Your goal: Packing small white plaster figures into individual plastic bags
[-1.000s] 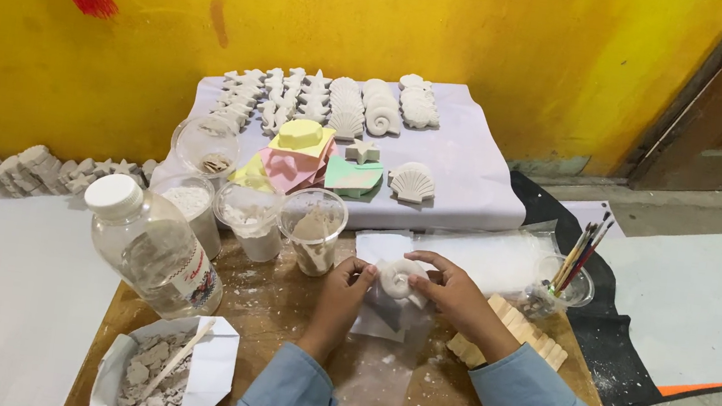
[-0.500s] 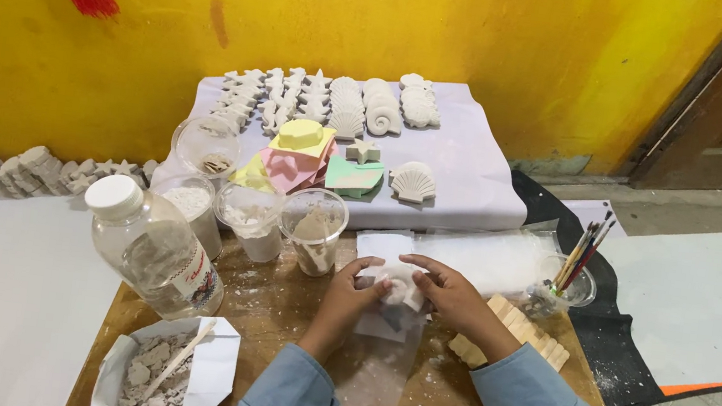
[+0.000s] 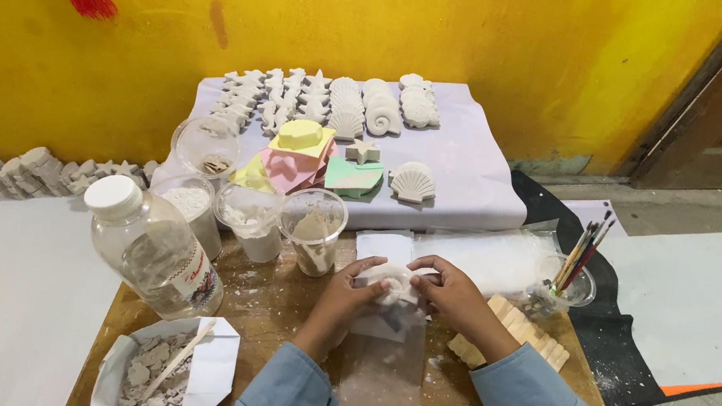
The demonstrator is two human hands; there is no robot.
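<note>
Both hands meet over the wooden table [image 3: 275, 303], and between them sits a small white plaster piece [image 3: 390, 280], rounded on top. The left hand [image 3: 348, 295] curls its grip around the piece's near-left side, fingers wrapped onto it; the right hand [image 3: 451, 295] closes from the other side, fingertips pressed on the top edge. So the piece is pinched by both grips, held just above a clear plastic sheet [image 3: 381, 389] that lies on the table.

Left of the plaster piece stands a clear cup [image 3: 313, 229] with a stick and grey mix inside, and further left two more cups, then a big clear bottle with a white cap [image 3: 152, 246]. Nearer the camera from the bottle, a white paper box of plaster chunks [image 3: 161, 371]. Right of the piece, a small tub of paintbrushes [image 3: 569, 276] and a row of pale blocks [image 3: 519, 334]. Beyond the piece, a lilac cloth [image 3: 474, 180] carries rows of white shell and star casts, plus coloured moulds [image 3: 303, 155].
</note>
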